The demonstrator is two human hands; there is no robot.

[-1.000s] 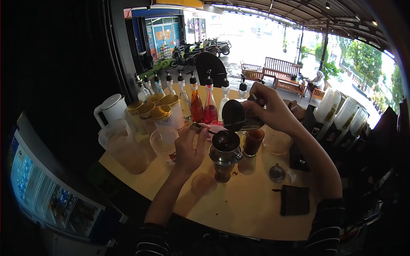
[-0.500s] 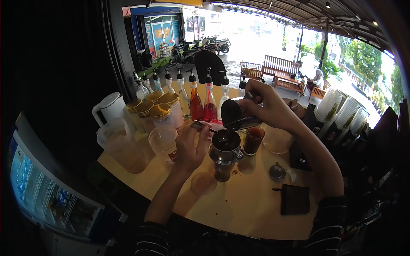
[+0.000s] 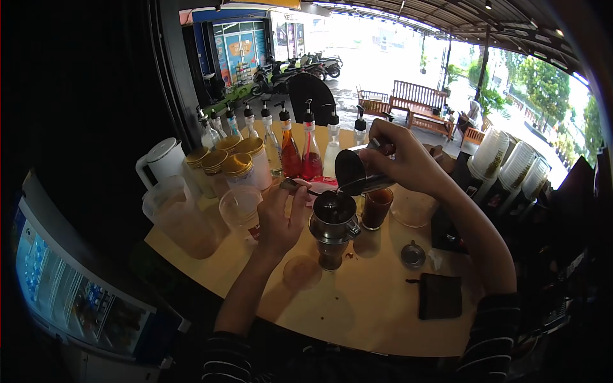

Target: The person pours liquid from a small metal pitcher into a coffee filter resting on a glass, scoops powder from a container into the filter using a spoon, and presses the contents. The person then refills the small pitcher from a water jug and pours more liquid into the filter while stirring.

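My left hand [image 3: 281,217] pinches a small spoon [image 3: 311,191], held at the left rim of a metal drip coffee filter [image 3: 330,233]. The filter sits on top of a glass [image 3: 330,258], and dark contents show inside it. My right hand [image 3: 402,159] grips a metal pitcher [image 3: 351,172], tilted with its mouth facing left and its lip just above the filter. Whether liquid is flowing is hard to make out. A glass of reddish-brown drink [image 3: 377,209] stands right of the filter. The filter's round metal lid [image 3: 412,255] lies farther right.
Pump bottles of syrup [image 3: 311,153] line the back, with gold-lidded jars [image 3: 237,167] before them. A clear plastic jug [image 3: 172,217] and a tub [image 3: 241,210] stand left. A folded dark cloth [image 3: 440,297] lies front right; stacked cups [image 3: 491,153] stand beyond the table [image 3: 357,325].
My view has shifted slightly. The spoon has drawn back left, from inside the filter to about its rim. The pitcher stays tilted over the filter.
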